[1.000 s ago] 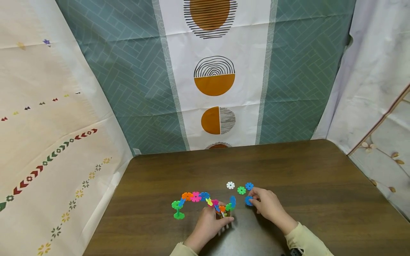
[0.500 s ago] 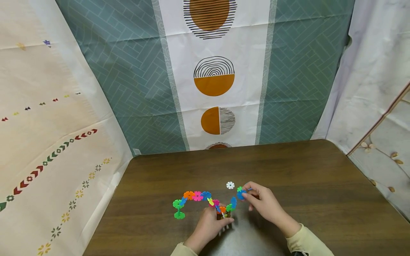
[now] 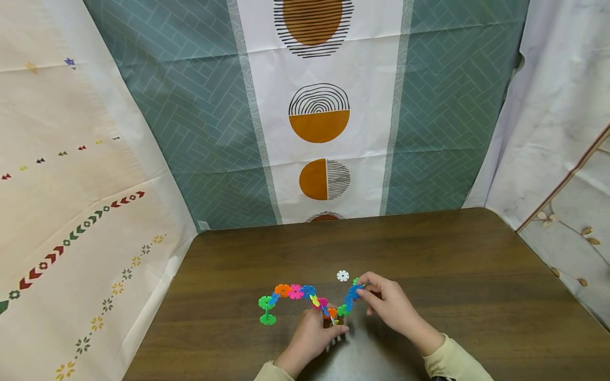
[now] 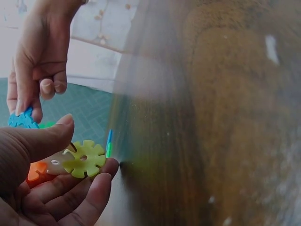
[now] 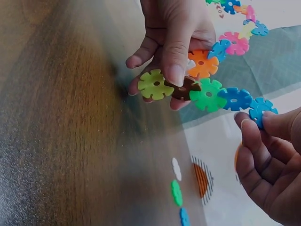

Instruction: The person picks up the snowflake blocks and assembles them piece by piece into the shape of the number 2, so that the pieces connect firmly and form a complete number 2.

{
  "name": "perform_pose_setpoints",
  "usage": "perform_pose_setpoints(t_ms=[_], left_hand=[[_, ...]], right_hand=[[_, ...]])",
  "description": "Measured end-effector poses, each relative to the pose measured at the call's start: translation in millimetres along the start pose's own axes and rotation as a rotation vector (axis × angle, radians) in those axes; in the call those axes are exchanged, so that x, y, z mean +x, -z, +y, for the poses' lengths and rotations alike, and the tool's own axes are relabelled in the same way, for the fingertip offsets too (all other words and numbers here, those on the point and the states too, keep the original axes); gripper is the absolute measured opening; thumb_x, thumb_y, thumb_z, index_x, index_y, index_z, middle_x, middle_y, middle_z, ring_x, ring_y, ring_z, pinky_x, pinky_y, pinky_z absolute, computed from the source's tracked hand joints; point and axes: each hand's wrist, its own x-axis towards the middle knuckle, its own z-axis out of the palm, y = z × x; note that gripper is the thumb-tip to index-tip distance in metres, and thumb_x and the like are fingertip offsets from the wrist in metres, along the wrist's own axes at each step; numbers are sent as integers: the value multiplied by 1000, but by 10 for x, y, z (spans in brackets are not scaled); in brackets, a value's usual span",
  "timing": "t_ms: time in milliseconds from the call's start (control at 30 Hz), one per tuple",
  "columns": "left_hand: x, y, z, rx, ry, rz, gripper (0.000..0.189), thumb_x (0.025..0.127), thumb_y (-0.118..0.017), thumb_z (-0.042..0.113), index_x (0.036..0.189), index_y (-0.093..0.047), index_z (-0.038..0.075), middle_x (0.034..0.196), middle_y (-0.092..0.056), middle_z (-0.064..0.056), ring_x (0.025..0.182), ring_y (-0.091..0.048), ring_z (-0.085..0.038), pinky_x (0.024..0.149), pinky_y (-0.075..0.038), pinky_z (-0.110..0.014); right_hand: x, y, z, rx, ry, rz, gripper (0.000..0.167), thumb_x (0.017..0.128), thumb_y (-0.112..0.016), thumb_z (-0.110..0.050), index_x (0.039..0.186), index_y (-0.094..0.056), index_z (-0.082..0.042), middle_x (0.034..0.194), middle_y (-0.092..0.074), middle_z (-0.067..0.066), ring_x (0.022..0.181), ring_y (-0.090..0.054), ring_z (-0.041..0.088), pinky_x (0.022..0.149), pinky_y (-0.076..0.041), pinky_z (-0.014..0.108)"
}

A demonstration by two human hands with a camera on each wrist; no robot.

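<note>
My left hand [image 3: 312,332] holds a curving chain of slotted plastic snowflake discs. In the right wrist view its thumb presses a brown disc [image 5: 186,92], beside a yellow-green disc [image 5: 154,85] and an orange disc [image 5: 203,66]. From the brown one the chain runs through a green disc [image 5: 208,95] to a blue disc [image 5: 235,99]. Between thumb and fingertips, my right hand [image 3: 394,306] pinches another blue disc [image 5: 259,111] against that blue disc's edge; whether their slots interlock I cannot tell. The chain's far end, with green discs [image 3: 267,319], reaches left of my left hand.
Beyond the hands, a loose white disc [image 3: 342,275] and a green disc [image 3: 356,281] lie on the brown wooden table [image 3: 238,259]. A loose blue disc [image 5: 184,217] lies near them, mostly hidden by the right hand in the head view. Patterned cloths [image 3: 219,132] hang around the table.
My right hand has lifted the blue disc from the right and brought it leftward to the chain's blue end disc. The left hand keeps its hold, and the chain has shifted slightly.
</note>
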Motion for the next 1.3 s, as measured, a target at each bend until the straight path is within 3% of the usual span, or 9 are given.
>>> perform_pose_setpoints(t_ms=[233, 533, 667, 900, 1133, 1300], left_hand=[[8, -1, 7, 13, 5, -16, 25, 78, -83, 23, 98, -71, 13, 79, -65, 12, 67, -53, 0, 64, -48, -24], [-5, 2, 7, -42, 1, -22, 24, 78, -83, 21, 97, -70, 13, 73, -62, 13, 60, -54, -1, 63, -48, -23], [-12, -1, 0, -34, 2, -20, 26, 79, -83, 22, 99, -71, 12, 74, -63, 12, 59, -54, -1, 63, -48, -23], [-34, -26, 17, -30, 37, 0, 27, 77, -83, 26, 72, -63, 8, 54, -50, 8, 46, -47, -4, 47, -41, -23], [-19, -42, 10, -109, 71, 1, 25, 78, -83, 22, 71, -63, 10, 46, -49, 10, 36, -46, -3, 41, -43, -24], [-18, -55, 10, -101, 69, -6, 24, 78, -83, 22, 72, -63, 10, 45, -48, 10, 36, -46, -3, 41, -43, -24]], right_hand=[[9, -38, 16, -29, 3, 5, 5, 98, -59, -13, 103, -59, -12, 85, -72, 3, 53, -59, 21, 47, -43, 24], [4, -47, 6, -49, 11, -23, 4, 98, -59, -16, 101, -60, -13, 84, -72, 1, 53, -59, 25, 45, -41, 24], [1, -44, 13, -95, 29, -36, 7, 98, -59, -18, 103, -63, -14, 74, -68, -3, 51, -58, 25, 44, -40, 24], [9, -48, 13, -177, 80, -20, 13, 97, -60, -18, 106, -70, -14, 55, -50, -10, 45, -50, 7, 45, -42, 24], [-4, -62, 13, -224, 93, 6, 13, 96, -62, -14, 105, -71, -14, 60, -54, -11, 46, -48, 1, 44, -44, 23], [-9, -97, 48, -223, 93, 19, 13, 96, -62, -14, 105, -71, -15, 66, -59, -7, 46, -50, 3, 44, -44, 23]])
